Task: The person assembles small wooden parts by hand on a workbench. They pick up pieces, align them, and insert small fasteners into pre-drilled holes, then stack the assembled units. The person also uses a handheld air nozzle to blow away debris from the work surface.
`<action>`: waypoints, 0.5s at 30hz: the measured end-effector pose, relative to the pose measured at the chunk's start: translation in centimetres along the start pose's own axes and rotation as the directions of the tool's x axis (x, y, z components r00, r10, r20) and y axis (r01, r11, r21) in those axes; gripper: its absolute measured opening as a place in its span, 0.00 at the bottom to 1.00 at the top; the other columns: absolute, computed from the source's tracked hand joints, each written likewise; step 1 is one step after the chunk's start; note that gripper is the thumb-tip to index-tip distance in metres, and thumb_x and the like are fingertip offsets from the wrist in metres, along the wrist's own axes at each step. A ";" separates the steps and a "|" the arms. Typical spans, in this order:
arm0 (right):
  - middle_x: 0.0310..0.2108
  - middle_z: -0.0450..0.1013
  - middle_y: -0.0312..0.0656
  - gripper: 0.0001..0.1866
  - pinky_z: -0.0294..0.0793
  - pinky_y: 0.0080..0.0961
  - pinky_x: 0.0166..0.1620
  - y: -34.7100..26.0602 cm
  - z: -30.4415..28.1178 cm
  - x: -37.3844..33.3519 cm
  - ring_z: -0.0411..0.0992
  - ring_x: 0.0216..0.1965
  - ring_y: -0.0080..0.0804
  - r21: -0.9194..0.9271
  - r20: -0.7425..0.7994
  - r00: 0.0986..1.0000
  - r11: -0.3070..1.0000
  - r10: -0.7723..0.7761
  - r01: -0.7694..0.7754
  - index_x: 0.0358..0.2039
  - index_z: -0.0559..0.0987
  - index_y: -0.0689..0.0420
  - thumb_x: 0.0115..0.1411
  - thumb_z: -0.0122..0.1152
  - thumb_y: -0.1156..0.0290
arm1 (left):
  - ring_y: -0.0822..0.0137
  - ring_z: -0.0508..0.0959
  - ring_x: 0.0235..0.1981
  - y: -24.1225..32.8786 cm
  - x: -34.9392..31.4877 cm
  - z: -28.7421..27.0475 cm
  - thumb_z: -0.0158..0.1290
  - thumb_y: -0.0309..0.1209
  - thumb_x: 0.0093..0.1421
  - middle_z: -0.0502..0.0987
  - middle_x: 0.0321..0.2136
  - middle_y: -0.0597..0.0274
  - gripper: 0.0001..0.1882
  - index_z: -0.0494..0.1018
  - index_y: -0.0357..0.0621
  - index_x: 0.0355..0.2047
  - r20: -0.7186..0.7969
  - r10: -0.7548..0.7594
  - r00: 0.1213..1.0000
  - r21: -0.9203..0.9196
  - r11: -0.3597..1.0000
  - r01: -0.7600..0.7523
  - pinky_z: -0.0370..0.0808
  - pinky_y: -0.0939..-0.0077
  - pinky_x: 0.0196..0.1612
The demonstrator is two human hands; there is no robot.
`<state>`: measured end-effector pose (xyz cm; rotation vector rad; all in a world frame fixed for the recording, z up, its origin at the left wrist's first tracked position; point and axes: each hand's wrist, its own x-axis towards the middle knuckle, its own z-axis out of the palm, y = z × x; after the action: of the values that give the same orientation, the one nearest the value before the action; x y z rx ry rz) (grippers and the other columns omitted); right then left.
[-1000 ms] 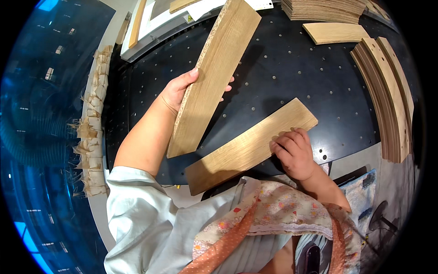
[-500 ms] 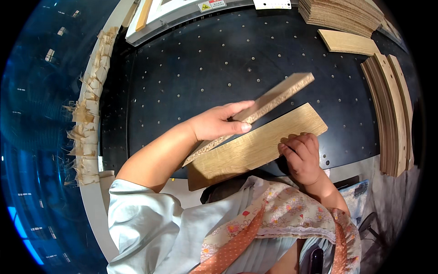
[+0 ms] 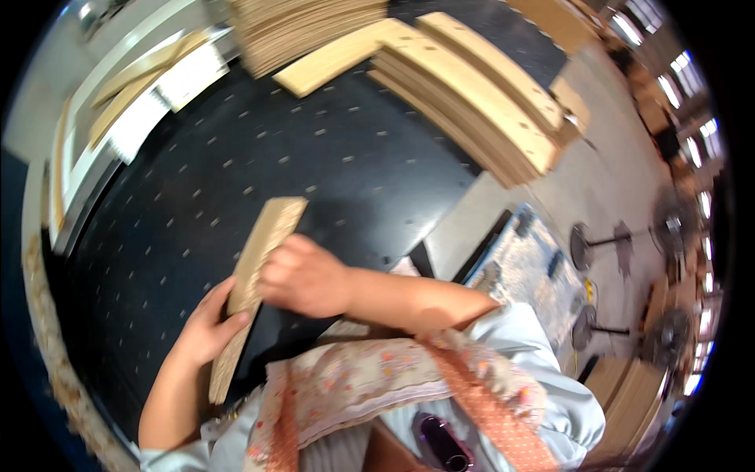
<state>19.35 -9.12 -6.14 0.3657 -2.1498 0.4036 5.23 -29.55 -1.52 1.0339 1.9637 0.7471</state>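
Held up over the black table, chipboard (image 3: 255, 256) with a wood-look face stands nearly on edge, its speckled edge turned up. From this angle I cannot tell whether it is one board or two laid together. My left hand (image 3: 208, 324) is closed round its lower left side, the thumb lying across the edge. My right hand (image 3: 307, 275) is curled against the board's right side above the left hand; its fingertips are partly hidden and blurred.
The black table (image 3: 338, 189) is dotted with small studs. At its far side are a tall stack of boards (image 3: 307, 27), a loose light board (image 3: 338, 59) and a stack of long drilled boards (image 3: 464, 106). Black floor fans (image 3: 582, 248) stand off to the right.
My view has swung to the right. The two boards, apart before, no longer show as separate pieces. My right hand has come close to the left one, and the held chipboard is turned more upright.
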 end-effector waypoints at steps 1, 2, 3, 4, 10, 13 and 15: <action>0.30 0.66 0.36 0.11 0.65 0.33 0.40 0.1 -0.5 0.5 0.66 0.35 0.34 0.017 0.091 0.995 0.999 -0.033 0.032 0.31 0.75 0.54 0.46 0.58 0.65 | 0.53 0.67 0.60 -0.2 -0.4 -0.1 0.59 0.34 0.57 0.66 0.58 0.43 0.34 0.61 0.37 0.61 -0.010 -0.019 1.000 0.056 0.998 0.020 0.63 0.66 0.62; 0.31 0.67 0.37 0.12 0.65 0.32 0.40 0.2 0.0 0.4 0.67 0.35 0.33 0.023 0.084 0.995 0.999 -0.045 0.043 0.32 0.74 0.54 0.45 0.56 0.65 | 0.51 0.65 0.62 -0.2 -0.4 0.0 0.60 0.34 0.55 0.65 0.59 0.42 0.37 0.60 0.37 0.62 0.005 -0.042 0.999 0.020 0.999 0.042 0.61 0.65 0.63; 0.31 0.67 0.35 0.09 0.64 0.32 0.43 -0.2 0.3 0.7 0.67 0.38 0.33 -0.032 0.105 0.994 0.999 -0.009 0.013 0.29 0.75 0.51 0.47 0.56 0.63 | 0.50 0.65 0.62 -0.3 -0.5 -0.1 0.62 0.34 0.52 0.65 0.59 0.42 0.39 0.59 0.38 0.62 0.011 -0.028 1.000 0.103 0.994 0.026 0.61 0.64 0.63; 0.34 0.70 0.36 0.14 0.67 0.34 0.47 -0.5 0.5 0.9 0.69 0.39 0.33 -0.030 0.021 1.000 0.999 0.023 -0.022 0.32 0.75 0.54 0.43 0.57 0.66 | 0.49 0.65 0.62 -0.1 -0.4 -0.1 0.64 0.34 0.48 0.65 0.59 0.42 0.42 0.59 0.38 0.62 0.016 -0.014 1.000 0.185 0.983 0.011 0.61 0.63 0.63; 0.27 0.70 0.35 0.07 0.65 0.44 0.55 -0.5 1.5 -0.9 0.70 0.37 0.35 -0.048 0.076 0.997 0.999 -0.016 0.019 0.22 0.76 0.54 0.41 0.57 0.66 | 0.45 0.61 0.61 1.5 -0.2 1.2 0.70 0.35 0.37 0.63 0.57 0.43 0.53 0.56 0.36 0.62 -0.010 -0.002 1.000 0.351 0.936 0.005 0.58 0.59 0.64; 0.25 0.68 0.34 0.07 0.65 0.37 0.45 -0.4 2.1 -1.6 0.68 0.34 0.33 -0.010 0.001 0.999 0.999 -0.051 0.051 0.21 0.75 0.53 0.41 0.56 0.65 | 0.44 0.61 0.60 2.2 -0.2 1.6 0.70 0.36 0.36 0.63 0.57 0.40 0.57 0.51 0.35 0.65 -0.003 -0.094 0.996 0.389 0.917 0.088 0.60 0.60 0.63; 0.23 0.67 0.32 0.05 0.64 0.36 0.44 -0.6 2.2 -1.5 0.67 0.32 0.32 -0.028 -0.041 0.998 0.999 -0.042 0.041 0.19 0.74 0.51 0.42 0.56 0.65 | 0.44 0.65 0.57 2.8 -0.3 1.6 0.68 0.33 0.34 0.66 0.54 0.42 0.56 0.53 0.40 0.65 -0.006 -0.103 0.995 0.409 0.907 0.097 0.62 0.60 0.61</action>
<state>18.88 -10.43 -8.46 0.3823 -2.1022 0.3549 7.79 -28.24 -0.05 1.1620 2.1942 0.2698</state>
